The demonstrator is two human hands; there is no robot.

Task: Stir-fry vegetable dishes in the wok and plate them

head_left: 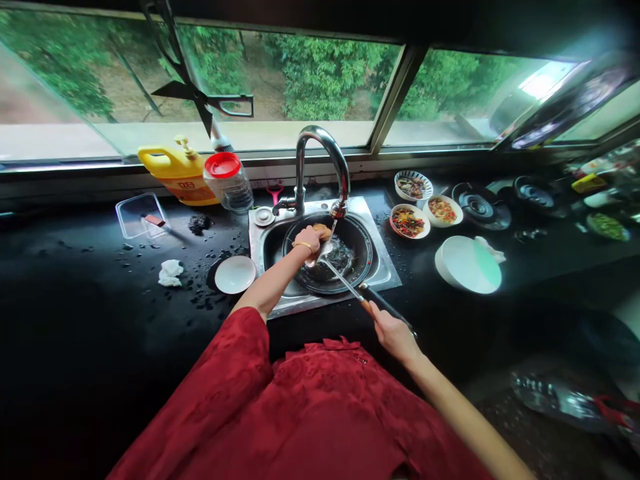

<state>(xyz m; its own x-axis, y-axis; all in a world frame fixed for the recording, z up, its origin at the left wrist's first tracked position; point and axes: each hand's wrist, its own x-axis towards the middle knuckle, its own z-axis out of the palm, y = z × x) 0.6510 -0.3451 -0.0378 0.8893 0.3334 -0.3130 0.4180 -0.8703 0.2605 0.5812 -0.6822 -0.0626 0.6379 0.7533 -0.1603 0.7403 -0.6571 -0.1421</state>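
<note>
My left hand (309,240), with a bracelet at the wrist, is closed on a tan scrubbing pad (323,231) over the sink. In my right hand (395,333) is the wooden grip of a long metal cooking utensil (345,280). Its head lies by my left fingers, partly hidden, so its exact shape is unclear. Below both is a black frying pan (367,267) resting in the steel sink (385,260), its handle pointing toward my right hand. Water runs from the curved faucet (325,137) into the wet pan.
Left of the sink are a white plate (235,275), crumpled tissue (171,273), a clear plastic box (143,215), a yellow jug (183,180) and a red-lidded jar (227,183). Rightward stand several food bowls (443,211), stacked white bowls (467,265) and stove burners (480,205).
</note>
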